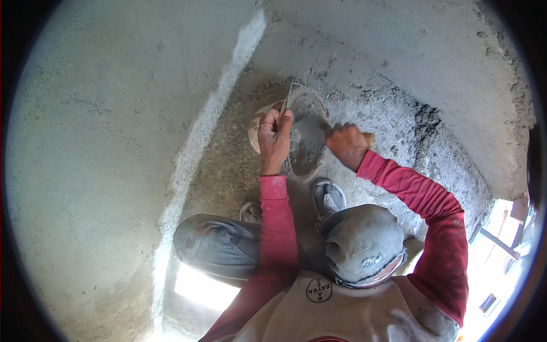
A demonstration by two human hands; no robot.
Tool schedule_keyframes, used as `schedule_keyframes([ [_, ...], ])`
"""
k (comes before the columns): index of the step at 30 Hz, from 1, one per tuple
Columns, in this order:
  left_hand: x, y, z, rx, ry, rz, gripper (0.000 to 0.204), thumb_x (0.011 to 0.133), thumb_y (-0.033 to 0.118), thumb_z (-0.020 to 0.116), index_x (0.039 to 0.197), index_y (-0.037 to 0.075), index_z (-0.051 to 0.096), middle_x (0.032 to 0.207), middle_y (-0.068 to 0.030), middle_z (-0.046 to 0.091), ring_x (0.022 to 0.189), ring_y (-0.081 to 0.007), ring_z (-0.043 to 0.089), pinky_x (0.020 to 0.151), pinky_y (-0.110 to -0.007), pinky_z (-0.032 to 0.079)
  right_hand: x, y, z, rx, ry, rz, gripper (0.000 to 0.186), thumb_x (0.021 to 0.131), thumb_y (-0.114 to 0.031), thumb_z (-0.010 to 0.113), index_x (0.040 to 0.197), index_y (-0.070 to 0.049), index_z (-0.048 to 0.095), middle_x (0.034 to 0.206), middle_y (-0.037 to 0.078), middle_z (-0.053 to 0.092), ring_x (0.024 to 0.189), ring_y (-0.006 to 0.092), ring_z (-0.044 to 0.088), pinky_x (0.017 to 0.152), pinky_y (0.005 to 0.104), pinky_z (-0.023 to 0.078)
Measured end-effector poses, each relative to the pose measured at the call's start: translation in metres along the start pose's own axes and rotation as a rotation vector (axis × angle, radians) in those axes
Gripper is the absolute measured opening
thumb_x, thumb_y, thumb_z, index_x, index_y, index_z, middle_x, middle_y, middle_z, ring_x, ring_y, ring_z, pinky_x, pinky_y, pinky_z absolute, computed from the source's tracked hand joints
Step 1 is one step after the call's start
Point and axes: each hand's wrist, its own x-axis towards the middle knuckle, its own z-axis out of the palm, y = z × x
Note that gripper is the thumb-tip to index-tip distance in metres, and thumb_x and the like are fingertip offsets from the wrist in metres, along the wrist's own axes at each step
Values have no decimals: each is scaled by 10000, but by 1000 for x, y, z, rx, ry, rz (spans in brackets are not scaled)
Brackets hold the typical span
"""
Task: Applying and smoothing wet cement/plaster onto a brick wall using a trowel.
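Observation:
Between my feet stands a pale, thin-walled container (254, 130), its rim rising to a point at the far side. Wet grey mortar (307, 137) lies inside. My left hand (274, 137) is closed on the container's left rim, thumb toward me and fingers on the outer side. On the right, my right hand (346, 142) is closed round the wooden handle (370, 140) of what looks like a trowel, at the container's right edge. Its dark blade seems to reach into the mortar; blur and my knuckles hide most of it.
A plastered wall (102, 125) rises at the left, with a pale rough strip (199, 131) along its foot. Another wall (421, 45) stands ahead and right. Loose grey mortar (393, 125) covers the floor beside it. My shoe (329, 198) is close to the container.

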Motion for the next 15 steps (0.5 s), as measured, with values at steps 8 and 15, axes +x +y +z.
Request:
schedule_keyframes([
  [8, -5, 2, -29, 13, 69, -13, 359, 979, 286, 651, 750, 98, 448, 733, 77, 381, 700, -43, 327, 616, -239, 301, -32, -21, 43, 650, 72, 105, 296, 945, -385, 608, 1052, -113, 652, 754, 155, 693, 741, 347, 700, 651, 468, 571],
  [15, -7, -25, -84, 40, 503, -120, 550, 943, 384, 666, 1302, -22, 578, 1230, -74, 618, 1177, -175, 534, 1057, -301, 363, -24, 18, -7, 657, 234, 27, 277, 914, -393, 640, 1013, -137, 675, 700, 166, 675, 665, 364, 684, 636, 477, 562],
])
